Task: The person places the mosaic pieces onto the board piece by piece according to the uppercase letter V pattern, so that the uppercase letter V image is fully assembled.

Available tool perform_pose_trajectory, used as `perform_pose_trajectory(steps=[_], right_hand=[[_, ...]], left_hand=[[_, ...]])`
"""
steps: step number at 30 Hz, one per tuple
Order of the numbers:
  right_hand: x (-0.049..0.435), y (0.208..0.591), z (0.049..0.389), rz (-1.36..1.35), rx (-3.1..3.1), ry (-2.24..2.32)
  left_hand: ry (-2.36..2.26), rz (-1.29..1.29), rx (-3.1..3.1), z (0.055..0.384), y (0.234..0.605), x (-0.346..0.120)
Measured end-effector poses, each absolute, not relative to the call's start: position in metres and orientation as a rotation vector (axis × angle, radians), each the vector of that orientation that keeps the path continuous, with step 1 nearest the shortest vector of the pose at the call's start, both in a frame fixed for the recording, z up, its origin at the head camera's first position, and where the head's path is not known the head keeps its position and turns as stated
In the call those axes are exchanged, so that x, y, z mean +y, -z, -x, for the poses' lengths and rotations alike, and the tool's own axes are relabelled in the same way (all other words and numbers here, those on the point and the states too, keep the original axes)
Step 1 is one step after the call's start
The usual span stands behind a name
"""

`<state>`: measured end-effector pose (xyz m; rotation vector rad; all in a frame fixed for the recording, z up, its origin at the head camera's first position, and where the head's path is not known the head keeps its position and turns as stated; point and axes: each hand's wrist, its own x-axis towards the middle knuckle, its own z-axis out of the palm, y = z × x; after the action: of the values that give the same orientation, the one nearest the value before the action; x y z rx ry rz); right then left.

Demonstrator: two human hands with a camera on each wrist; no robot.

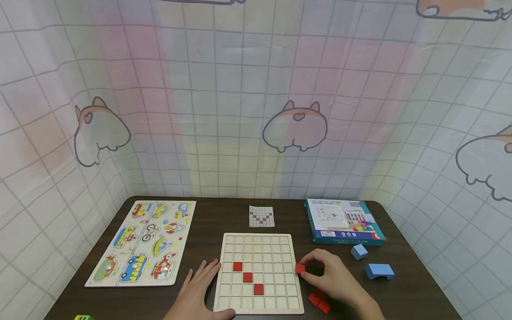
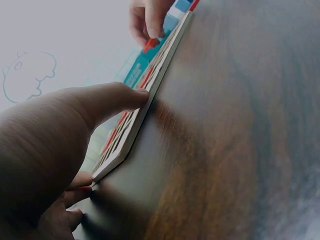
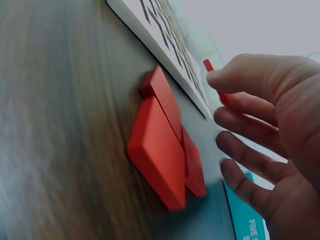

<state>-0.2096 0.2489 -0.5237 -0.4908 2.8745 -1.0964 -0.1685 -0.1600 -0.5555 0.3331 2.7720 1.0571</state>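
Observation:
A wooden grid board (image 1: 276,255) lies on the table with three red square tiles set in a diagonal, among them an upper-left tile (image 1: 238,266). My right hand (image 1: 334,273) pinches another red tile (image 1: 300,268) between thumb and fingers, at the board's right edge. Below that hand, several loose red tiles (image 3: 159,155) lie close together on the table. My left hand (image 1: 198,289) rests against the board's left side with spread fingers. Its thumb (image 2: 122,97) touches the near edge of the board.
A small pattern card (image 1: 262,217) lies behind the board. At left is a vehicle picture puzzle (image 1: 140,244). At right are a teal box (image 1: 344,222), a blue cube (image 1: 359,252) and a blue arch block (image 1: 379,271). A patterned curtain (image 1: 240,111) hangs behind the table.

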Motion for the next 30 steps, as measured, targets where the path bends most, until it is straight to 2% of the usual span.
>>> perform_pose_trajectory(steps=[30], right_hand=[[0.174, 0.527, 0.236, 0.62, 2.776, 1.19]], left_hand=[[-1.051, -0.342, 2.789, 0.168, 0.557, -0.159]])
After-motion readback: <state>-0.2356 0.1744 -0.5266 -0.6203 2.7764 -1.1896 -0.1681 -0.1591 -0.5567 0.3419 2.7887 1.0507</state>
